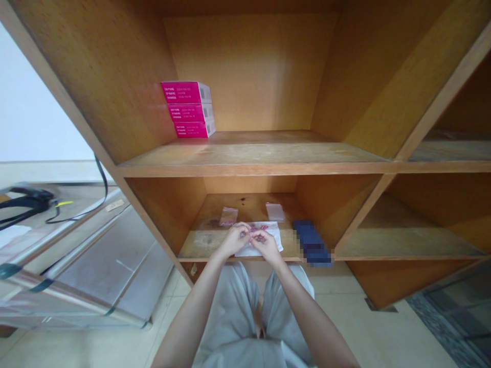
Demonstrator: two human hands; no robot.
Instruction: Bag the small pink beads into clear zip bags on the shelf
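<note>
My left hand [236, 239] and my right hand [265, 244] meet over a white sheet [276, 236] at the front of the lower shelf. Their fingertips are pinched close together; whatever sits between them is too small to make out. Small red pieces [264, 227], like beads, lie on the sheet just beyond my fingers. Behind my left hand is a small clear bag [229, 215] with reddish bits along its near edge. Another small clear bag [275, 212], pale and flat, rests behind my right hand.
A blurred-out dark blue object [311, 243] lies at the shelf's right front edge. Three stacked pink boxes [187, 112] stand on the upper shelf [268, 153]. Wooden side walls [172, 220] flank my hands. To the left is a metal-framed rack [95, 255] with a black strap [30, 202].
</note>
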